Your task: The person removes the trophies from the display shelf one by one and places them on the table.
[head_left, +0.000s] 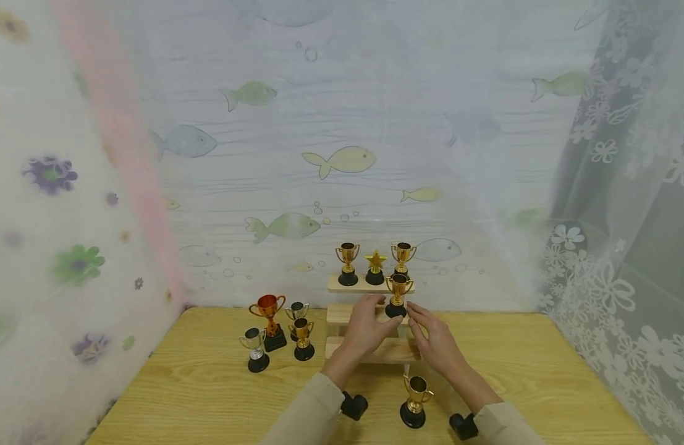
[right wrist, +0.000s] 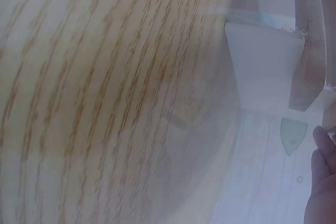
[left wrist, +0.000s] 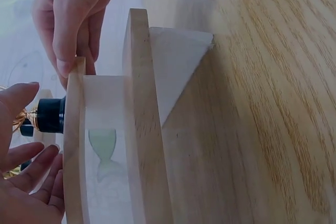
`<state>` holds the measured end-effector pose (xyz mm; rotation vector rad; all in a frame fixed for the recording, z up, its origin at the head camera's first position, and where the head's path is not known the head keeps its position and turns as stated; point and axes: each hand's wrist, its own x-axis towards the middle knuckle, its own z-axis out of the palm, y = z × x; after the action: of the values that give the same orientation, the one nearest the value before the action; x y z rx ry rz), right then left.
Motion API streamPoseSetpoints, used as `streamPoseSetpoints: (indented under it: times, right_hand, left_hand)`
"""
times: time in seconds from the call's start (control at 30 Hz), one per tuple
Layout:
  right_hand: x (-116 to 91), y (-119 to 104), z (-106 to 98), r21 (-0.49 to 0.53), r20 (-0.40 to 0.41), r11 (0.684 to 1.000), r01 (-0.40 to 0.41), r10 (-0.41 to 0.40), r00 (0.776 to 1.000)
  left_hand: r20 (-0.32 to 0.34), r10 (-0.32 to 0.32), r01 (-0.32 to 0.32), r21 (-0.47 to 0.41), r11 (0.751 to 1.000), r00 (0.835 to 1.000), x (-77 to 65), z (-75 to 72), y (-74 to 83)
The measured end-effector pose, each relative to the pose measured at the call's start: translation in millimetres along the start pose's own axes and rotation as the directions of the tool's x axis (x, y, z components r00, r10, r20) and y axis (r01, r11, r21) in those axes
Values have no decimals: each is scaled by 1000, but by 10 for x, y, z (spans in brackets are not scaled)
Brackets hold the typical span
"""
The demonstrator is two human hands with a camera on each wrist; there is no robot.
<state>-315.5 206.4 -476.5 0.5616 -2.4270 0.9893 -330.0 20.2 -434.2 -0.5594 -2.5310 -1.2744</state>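
Observation:
A three-step wooden display stand [head_left: 338,313] stands at the back of the table. On its middle step a small gold trophy cup [head_left: 398,290] with a black base is upright near the right end. My left hand [head_left: 369,327] is beside that cup, thumb and fingers spread either side of its base [left wrist: 50,115] with a gap showing in the left wrist view. At the step's right end, my right hand [head_left: 437,343] pinches the board's end between thumb and fingers. Only its fingertips [right wrist: 323,148] show at the right wrist view's edge.
The top step [head_left: 364,285] bears two gold cups and a gold star trophy [head_left: 376,262]. Left of the stand are a larger bronze-coloured cup [head_left: 268,309], two silver cups and a gold cup [head_left: 303,340]. Another gold cup [head_left: 416,398] stands in front, between my forearms.

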Motion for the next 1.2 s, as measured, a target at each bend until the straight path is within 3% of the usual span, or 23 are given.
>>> streamPoseSetpoints:
  times: [0.37,0.8,1.2]
  right_hand:
    - [-7,8,3,3,-1,1000,0,0,1000]
    - [0,21,11,4,-9,1000,2,-1,1000]
    - [-7,35,25,-9,-6,1000,7,-7,1000]
  left_hand:
    - [-37,18,-15,64,998,999,56,97,-55]
    - [-67,20,-5,217,976,998,104,137,-7]
    - [-99,-9,32,240,970,995,144,186,-12]
